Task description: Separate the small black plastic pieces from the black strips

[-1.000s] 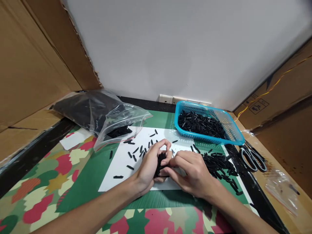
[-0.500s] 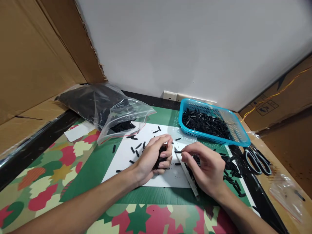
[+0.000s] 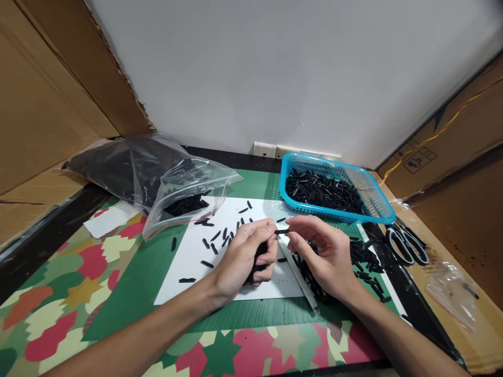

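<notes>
My left hand (image 3: 243, 259) is closed around a bunch of small black pieces (image 3: 259, 255) over a white sheet (image 3: 196, 262). Its thumb and forefinger, together with the fingertips of my right hand (image 3: 326, 256), pinch one short black piece (image 3: 282, 231) between the two hands. Under my right palm lies a thin white knife-like tool (image 3: 301, 280). A pile of black pieces (image 3: 363, 259) lies to the right of my right hand. Loose black pieces (image 3: 214, 238) are scattered on the sheet.
A blue basket (image 3: 377, 201) full of black pieces stands at the back right. A clear plastic bag (image 3: 157, 175) of black pieces lies at the back left. Scissors (image 3: 408, 245) and a small empty bag (image 3: 451, 290) lie right. Cardboard walls stand on both sides.
My right hand pulled away from the bunch, then came back up with a single black piece, which both hands now pinch. My left hand kept hold of the bunch.
</notes>
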`<state>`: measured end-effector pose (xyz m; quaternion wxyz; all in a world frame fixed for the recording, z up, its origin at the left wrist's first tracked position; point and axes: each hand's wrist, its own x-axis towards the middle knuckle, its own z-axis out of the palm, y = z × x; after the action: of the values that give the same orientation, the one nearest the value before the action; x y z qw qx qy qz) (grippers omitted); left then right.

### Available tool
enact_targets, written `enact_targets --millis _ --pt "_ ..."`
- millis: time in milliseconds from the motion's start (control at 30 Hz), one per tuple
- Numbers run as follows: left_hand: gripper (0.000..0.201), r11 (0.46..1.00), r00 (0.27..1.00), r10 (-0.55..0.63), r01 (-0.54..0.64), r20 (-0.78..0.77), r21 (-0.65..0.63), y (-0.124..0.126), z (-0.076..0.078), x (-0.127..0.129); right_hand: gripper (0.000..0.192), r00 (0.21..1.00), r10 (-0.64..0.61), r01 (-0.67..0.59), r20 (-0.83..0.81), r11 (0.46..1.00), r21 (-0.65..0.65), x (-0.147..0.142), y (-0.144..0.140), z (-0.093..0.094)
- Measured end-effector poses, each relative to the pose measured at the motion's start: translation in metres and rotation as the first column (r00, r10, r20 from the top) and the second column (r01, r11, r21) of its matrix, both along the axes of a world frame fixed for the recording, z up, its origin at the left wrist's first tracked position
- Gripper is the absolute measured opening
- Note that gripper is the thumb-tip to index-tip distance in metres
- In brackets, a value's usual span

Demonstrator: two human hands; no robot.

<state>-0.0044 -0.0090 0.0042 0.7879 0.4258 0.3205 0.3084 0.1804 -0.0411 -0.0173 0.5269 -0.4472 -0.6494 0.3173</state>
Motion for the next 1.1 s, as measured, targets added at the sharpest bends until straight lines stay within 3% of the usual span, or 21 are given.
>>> enact_targets --millis 167,500,1100 --pt "0.034 1.000 1.000 -0.013 0.013 -0.011 -0.026 0.0005 -0.0002 0.0002 0.010 0.996 -0.003 -0.003 0.092 0.998 0.063 0.0025 0.0012 -0.0007" --pt "0.034 0.995 0.995 -0.096 0.096 0.018 0.003 0.0003 -0.0016 -0.0022 0.012 0.996 -0.019 0.015 0.092 0.999 0.047 0.0026 0.0023 0.0031" --pt "0.035 0.998 0.998 -0.056 0.056 -0.007 -0.009 0.0017 -0.0022 -0.0005 0.010 0.974 -0.072 0.031 0.217 0.982 0.189 0.0018 0.0019 0.0023"
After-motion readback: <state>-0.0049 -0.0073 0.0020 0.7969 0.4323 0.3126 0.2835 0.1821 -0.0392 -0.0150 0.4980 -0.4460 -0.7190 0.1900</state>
